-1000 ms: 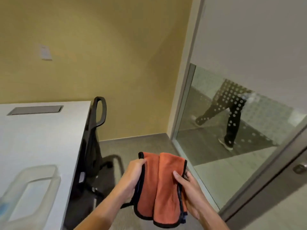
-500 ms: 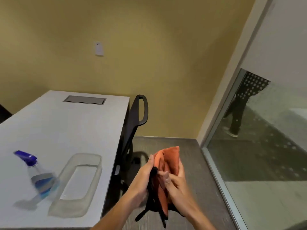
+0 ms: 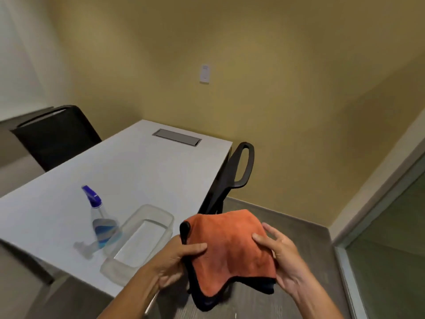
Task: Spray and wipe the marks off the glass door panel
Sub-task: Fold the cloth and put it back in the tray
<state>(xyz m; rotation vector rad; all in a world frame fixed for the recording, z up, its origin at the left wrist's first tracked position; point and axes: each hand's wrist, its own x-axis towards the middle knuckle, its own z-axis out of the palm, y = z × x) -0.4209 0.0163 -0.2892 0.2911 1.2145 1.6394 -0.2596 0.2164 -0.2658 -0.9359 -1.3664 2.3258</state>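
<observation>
An orange cloth with a dark edge (image 3: 232,247) is folded and held flat between both hands, low in the middle of the view. My left hand (image 3: 178,257) pinches its left edge and my right hand (image 3: 279,256) grips its right side. A clear spray bottle with a blue head and blue liquid (image 3: 101,221) stands upright on the white table (image 3: 138,171), to the left of my hands. The glass panel (image 3: 391,249) shows only as a strip at the right edge.
A clear plastic tub (image 3: 116,269) sits on the table between the bottle and my left hand. A black chair (image 3: 234,178) is tucked at the table's right side, another black chair (image 3: 57,134) at the far left. Grey carpet lies below.
The view has swung left, away from the glass, bringing the table, bottle and tub into sight. The cloth went from hanging open, to bunched, to a flat fold between both hands.
</observation>
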